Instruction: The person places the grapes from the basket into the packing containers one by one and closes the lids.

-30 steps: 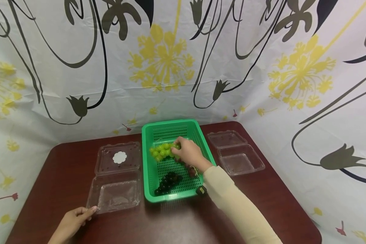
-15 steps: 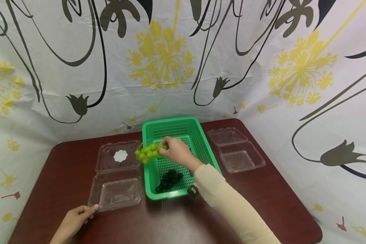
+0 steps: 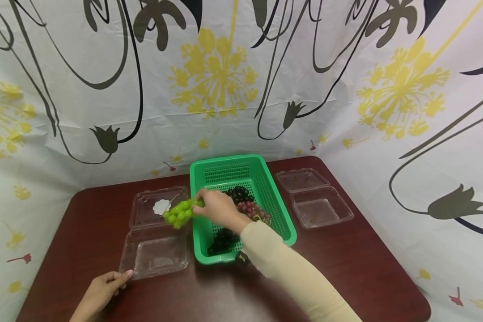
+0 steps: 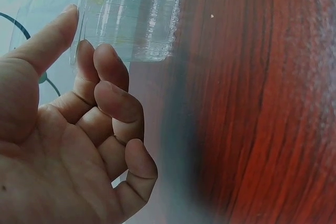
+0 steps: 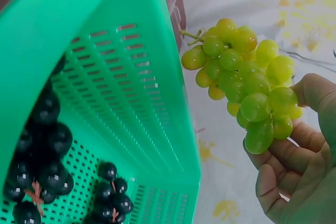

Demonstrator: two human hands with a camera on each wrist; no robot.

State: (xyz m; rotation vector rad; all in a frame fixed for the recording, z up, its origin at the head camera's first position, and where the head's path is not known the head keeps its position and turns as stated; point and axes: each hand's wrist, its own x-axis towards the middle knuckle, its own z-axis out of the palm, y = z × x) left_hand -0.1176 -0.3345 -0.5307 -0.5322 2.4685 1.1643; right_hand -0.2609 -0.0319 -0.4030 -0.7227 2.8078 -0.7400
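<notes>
And your right hand [image 3: 216,206] has fingers clamped on the green grapes [image 3: 180,213] by the basket [image 3: 235,158], your left hand [image 3: 106,285] pinching the left box [image 3: 158,255]!

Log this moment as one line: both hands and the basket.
right hand: holds green grapes; left hand: pinches left-side clear container; green basket: black grapes, red grapes inside

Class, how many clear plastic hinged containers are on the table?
2: a clear plastic hinged container left of the green plastic basket and a second container right of it; none seems hidden.
</notes>
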